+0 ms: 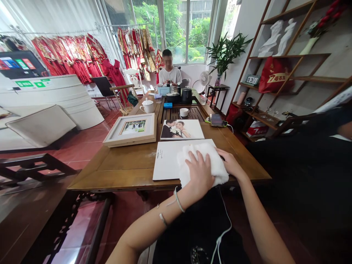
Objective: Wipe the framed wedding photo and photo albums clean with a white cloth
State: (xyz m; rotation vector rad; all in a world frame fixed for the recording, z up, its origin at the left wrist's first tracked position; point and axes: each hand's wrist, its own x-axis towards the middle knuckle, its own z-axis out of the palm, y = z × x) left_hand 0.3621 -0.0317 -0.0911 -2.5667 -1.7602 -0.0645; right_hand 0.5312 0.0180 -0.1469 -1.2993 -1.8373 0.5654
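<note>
My left hand (200,173) lies flat, fingers spread, pressing a white fluffy cloth (202,156) onto a white album cover (168,161) at the near edge of the wooden table (123,165). My right hand (230,162) rests at the cloth's right edge, fingers partly tucked under or behind it, on the album's right side. A thin bracelet circles my left wrist.
A framed wedding photo (132,129) and a photo print (181,129) lie beyond the album. Further along are a phone (217,120), cups, a teapot and a tea tray. A seated person (169,71) is at the far end. Shelves stand right, a dark bench left.
</note>
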